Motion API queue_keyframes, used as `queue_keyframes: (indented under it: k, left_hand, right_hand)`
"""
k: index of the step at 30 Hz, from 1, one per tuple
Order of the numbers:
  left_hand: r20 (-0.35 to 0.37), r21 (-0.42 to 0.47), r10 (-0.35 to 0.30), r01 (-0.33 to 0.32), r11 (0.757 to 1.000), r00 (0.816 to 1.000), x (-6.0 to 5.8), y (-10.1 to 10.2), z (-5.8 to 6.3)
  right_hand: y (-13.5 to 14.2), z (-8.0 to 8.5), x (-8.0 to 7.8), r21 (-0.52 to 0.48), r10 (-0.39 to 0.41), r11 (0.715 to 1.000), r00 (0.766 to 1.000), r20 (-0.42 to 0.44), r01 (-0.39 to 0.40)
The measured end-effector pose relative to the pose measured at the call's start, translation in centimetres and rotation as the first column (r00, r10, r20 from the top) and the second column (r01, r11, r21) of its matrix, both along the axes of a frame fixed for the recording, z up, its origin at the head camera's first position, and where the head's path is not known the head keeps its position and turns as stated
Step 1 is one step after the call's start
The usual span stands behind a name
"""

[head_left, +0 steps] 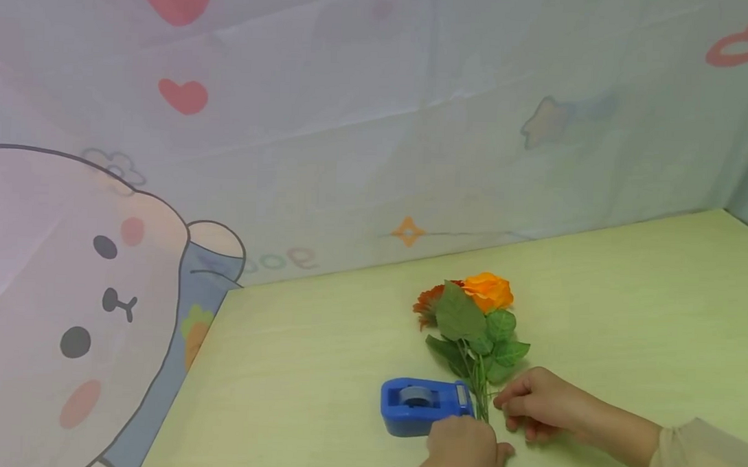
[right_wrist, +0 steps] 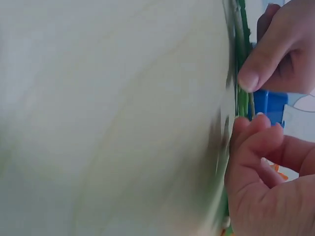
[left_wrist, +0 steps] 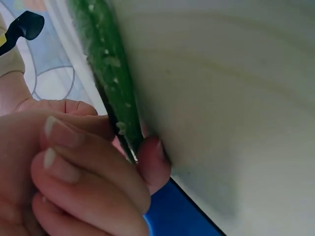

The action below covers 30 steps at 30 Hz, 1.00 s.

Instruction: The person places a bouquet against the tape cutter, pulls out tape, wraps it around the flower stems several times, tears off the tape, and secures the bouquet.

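A small bunch of flowers lies on the table: an orange rose (head_left: 491, 291), a red-orange daisy-like flower (head_left: 430, 305) and green leaves (head_left: 460, 315). My left hand (head_left: 463, 444) holds the stems (head_left: 481, 395) low down, its thumb pressed on them in the right wrist view. To the right of the stems is my right hand (head_left: 541, 405), fingers bent and fingertips close against them. Something thin runs from the stems toward those fingertips; whether they pinch it is unclear. A blue tape dispenser (head_left: 422, 404) with a roll stands left of the stems, beside my left hand.
The pale yellow-green table (head_left: 295, 368) reaches back to a light curtain (head_left: 352, 157) printed with hearts and a large cartoon animal. The curtain also hangs along the left side of the table.
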<state>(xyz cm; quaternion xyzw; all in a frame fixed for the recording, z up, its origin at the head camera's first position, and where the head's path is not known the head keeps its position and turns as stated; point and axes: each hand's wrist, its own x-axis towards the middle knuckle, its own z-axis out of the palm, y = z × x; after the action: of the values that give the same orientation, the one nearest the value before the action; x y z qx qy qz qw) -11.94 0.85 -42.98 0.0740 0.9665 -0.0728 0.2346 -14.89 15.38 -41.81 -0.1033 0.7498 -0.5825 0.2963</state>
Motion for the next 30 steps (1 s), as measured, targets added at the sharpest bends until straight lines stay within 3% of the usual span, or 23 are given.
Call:
queue_keyframes:
  k: [5, 10, 17, 24, 30]
  left_hand:
    - [-0.034, 0.045, -0.04, 0.041, 0.998, 0.999, 0.0, 0.1, 0.5]
    - [-0.057, 0.147, -0.059, 0.067, 0.987, 0.997, 0.0, -0.4, 0.4]
    - [-0.068, 0.327, -0.102, 0.118, 0.938, 0.993, 0.3, -1.3, 1.1]
    - [-0.042, 0.545, -0.062, 0.075, 0.835, 0.997, 0.7, -2.5, 1.4]
    - [0.02, 0.74, 0.021, -0.029, 0.672, 1.0, 1.2, -3.1, 1.2]
  right_hand:
    - [-0.6, 0.1, 0.4, -0.013, -0.093, 0.995, 0.99, 0.104, 0.095]
    - [-1.0, -0.2, 0.4, -0.041, -0.148, 0.987, 0.972, 0.184, 0.158]
    - [-0.7, -0.7, 0.4, -0.161, -0.158, 0.965, 0.947, 0.279, 0.208]
    - [-1.2, -0.8, 0.9, -0.198, -0.208, 0.938, 0.921, 0.331, 0.283]
    - [-1.6, -1.2, 1.3, -0.212, -0.236, 0.927, 0.919, 0.317, 0.311]
